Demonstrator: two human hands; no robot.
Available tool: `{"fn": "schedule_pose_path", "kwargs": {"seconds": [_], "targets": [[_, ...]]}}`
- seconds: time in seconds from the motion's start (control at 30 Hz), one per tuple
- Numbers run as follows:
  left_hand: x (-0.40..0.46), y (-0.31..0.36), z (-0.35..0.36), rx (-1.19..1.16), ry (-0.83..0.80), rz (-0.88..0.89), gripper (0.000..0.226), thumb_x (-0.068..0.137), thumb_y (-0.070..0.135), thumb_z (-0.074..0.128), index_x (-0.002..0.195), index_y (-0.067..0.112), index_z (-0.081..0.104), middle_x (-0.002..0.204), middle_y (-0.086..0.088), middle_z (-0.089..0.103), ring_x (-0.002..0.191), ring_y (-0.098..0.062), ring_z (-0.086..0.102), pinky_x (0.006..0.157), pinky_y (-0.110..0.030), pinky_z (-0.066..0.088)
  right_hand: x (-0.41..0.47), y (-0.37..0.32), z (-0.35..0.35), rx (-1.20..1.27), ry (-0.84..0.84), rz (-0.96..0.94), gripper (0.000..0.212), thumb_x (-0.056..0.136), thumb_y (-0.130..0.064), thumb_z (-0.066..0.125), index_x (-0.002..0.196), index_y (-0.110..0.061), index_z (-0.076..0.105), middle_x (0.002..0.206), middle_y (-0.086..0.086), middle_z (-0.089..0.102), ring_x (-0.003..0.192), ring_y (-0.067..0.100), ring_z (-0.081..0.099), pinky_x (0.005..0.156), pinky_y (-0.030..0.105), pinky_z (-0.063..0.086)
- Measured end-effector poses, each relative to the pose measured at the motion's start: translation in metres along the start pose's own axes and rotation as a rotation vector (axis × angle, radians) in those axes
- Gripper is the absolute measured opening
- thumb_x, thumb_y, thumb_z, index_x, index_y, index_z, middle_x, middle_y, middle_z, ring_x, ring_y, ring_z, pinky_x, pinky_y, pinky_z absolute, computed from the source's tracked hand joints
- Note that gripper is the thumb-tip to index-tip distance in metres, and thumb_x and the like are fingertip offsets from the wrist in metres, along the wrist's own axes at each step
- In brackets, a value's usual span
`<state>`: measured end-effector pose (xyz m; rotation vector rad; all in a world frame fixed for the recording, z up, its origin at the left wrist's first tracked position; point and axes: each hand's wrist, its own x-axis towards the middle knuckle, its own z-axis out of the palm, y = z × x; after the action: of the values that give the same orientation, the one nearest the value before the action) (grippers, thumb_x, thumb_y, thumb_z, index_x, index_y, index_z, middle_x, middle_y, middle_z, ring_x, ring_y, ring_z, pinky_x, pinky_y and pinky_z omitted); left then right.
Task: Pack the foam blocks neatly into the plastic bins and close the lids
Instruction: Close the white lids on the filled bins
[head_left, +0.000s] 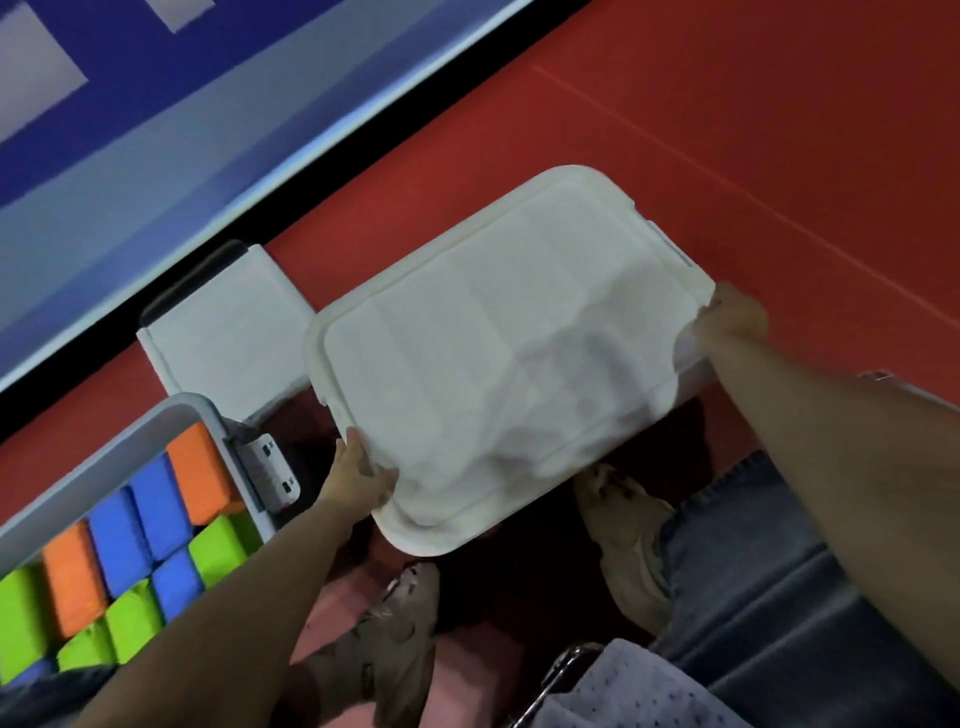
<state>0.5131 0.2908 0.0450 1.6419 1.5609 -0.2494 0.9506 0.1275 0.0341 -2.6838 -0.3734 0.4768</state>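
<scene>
White plastic fills the middle of the view: a broad lid (498, 353) with rounded corners, held up over the red floor (753, 130) by both hands. The left hand (358, 480) grips its near-left edge, fingers curled up around the rim, while the right hand (730, 317) pinches the far-right corner, its fingers wrapped over the edge. What lies directly beneath the lid cannot be told. At lower left stands an open plastic bin (205, 410) with a pale rim and a latch (270, 470) on its end wall; inside it, foam blocks (156, 499) in orange, blue and green sit packed side by side in rows. Just beyond that bin, between it and the lid, a second white piece (223, 332) with a dark edge lies on the floor, touching or nearly touching the lid's left side. The floor is smooth red matting crossed by a thin paler seam, bounded on the left by a black strip (291, 171) and then a white-edged blue wall panel (156, 104) with grey rectangles. Below the lid the person's two tan shoes (400, 634) stand on a paler pink patch, with blue jeans (737, 545) at the right and a grey patterned fabric (634, 691) at the bottom edge.
</scene>
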Motion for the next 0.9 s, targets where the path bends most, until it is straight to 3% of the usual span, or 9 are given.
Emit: {"fn": "schedule_pose_path", "kwargs": {"seconds": [0.07, 0.13, 0.27, 0.4, 0.53, 0.6, 0.7, 0.8, 0.9], "targets": [[0.009, 0.004, -0.004, -0.008, -0.014, -0.017, 0.099, 0.082, 0.03, 0.07, 0.152, 0.03, 0.0, 0.157, -0.002, 0.016, 0.137, -0.029, 0.035, 0.105, -0.047, 0.041, 0.004, -0.003, 0.002, -0.027, 0.006, -0.022, 0.026, 0.092, -0.011, 0.047, 0.116, 0.0, 0.053, 0.12, 0.028, 0.055, 0.112, 0.041, 0.054, 0.09, 0.041, 0.044], [0.012, 0.007, -0.009, -0.001, -0.04, -0.007, 0.097, 0.082, 0.033, 0.069, 0.151, 0.034, 0.0, 0.151, 0.0, 0.029, 0.13, -0.028, 0.044, 0.1, -0.043, 0.046, 0.008, -0.005, 0.006, -0.02, 0.02, -0.011, 0.026, 0.092, -0.012, 0.047, 0.115, -0.002, 0.053, 0.118, 0.028, 0.055, 0.11, 0.041, 0.056, 0.089, 0.042, 0.045], [-0.003, 0.007, -0.009, -0.161, -0.109, -0.063, 0.094, 0.088, 0.03, 0.067, 0.15, 0.044, -0.003, 0.143, 0.01, 0.034, 0.115, -0.02, 0.052, 0.075, -0.028, 0.052, 0.005, -0.002, 0.01, 0.083, 0.003, 0.134, 0.038, 0.095, -0.016, 0.045, 0.134, -0.017, 0.047, 0.132, 0.024, 0.048, 0.122, 0.039, 0.049, 0.102, 0.041, 0.04], [-0.002, 0.01, 0.005, -0.565, -0.132, -0.159, 0.105, 0.088, 0.009, 0.066, 0.147, 0.046, -0.012, 0.147, 0.003, 0.037, 0.12, -0.026, 0.053, 0.085, -0.045, 0.053, 0.0, 0.002, 0.003, 0.227, -0.096, 0.238, 0.058, 0.096, -0.013, 0.045, 0.148, -0.032, 0.027, 0.15, 0.016, 0.033, 0.135, 0.031, 0.037, 0.111, 0.031, 0.025], [0.012, 0.011, 0.013, -0.868, -0.083, -0.335, 0.118, 0.083, -0.011, 0.063, 0.146, 0.03, -0.027, 0.144, -0.007, 0.044, 0.121, -0.03, 0.053, 0.1, -0.059, 0.041, -0.02, -0.017, 0.009, -0.076, 0.038, 0.162, 0.055, 0.1, -0.033, 0.037, 0.15, -0.034, 0.015, 0.159, 0.011, 0.002, 0.146, 0.032, 0.005, 0.115, 0.055, 0.007], [0.015, 0.009, 0.011, -0.895, -0.088, -0.37, 0.113, 0.08, -0.011, 0.066, 0.149, 0.023, -0.017, 0.137, -0.008, 0.049, 0.113, -0.029, 0.057, 0.096, -0.058, 0.045, -0.033, -0.025, 0.022, -0.313, -0.005, -0.147, 0.06, 0.096, -0.032, 0.04, 0.15, -0.031, 0.012, 0.159, 0.012, -0.008, 0.145, 0.035, -0.001, 0.111, 0.062, 0.009], [0.015, 0.011, 0.006, -0.876, -0.142, -0.421, 0.081, 0.077, -0.009, 0.069, 0.143, 0.007, 0.024, 0.126, -0.012, 0.057, 0.093, -0.028, 0.064, 0.072, -0.052, 0.054, -0.059, -0.052, 0.046, -0.418, -0.309, -0.508, 0.062, 0.095, -0.053, 0.036, 0.15, -0.035, 0.014, 0.159, 0.01, -0.009, 0.145, 0.036, -0.004, 0.111, 0.064, 0.008], [0.011, 0.014, -0.002, -0.783, -0.206, -0.465, 0.059, 0.067, 0.0, 0.076, 0.123, 0.008, 0.057, 0.117, -0.014, 0.067, 0.092, -0.031, 0.067, 0.06, -0.047, 0.055, -0.074, -0.069, 0.058, -0.473, -0.457, -0.517, 0.079, 0.087, -0.072, 0.03, 0.151, -0.033, 0.003, 0.158, 0.003, -0.017, 0.143, 0.039, -0.018, 0.11, 0.063, -0.002], [0.009, 0.013, -0.001, -0.764, -0.116, -0.415, 0.068, 0.052, 0.004, 0.084, 0.115, 0.008, 0.06, 0.109, -0.014, 0.069, 0.096, -0.034, 0.067, 0.069, -0.052, 0.055, -0.071, -0.065, 0.055, -0.512, -0.456, -0.523, 0.084, 0.084, -0.073, 0.034, 0.151, -0.036, -0.001, 0.157, -0.001, -0.022, 0.142, 0.038, -0.02, 0.113, 0.062, -0.001]]}}
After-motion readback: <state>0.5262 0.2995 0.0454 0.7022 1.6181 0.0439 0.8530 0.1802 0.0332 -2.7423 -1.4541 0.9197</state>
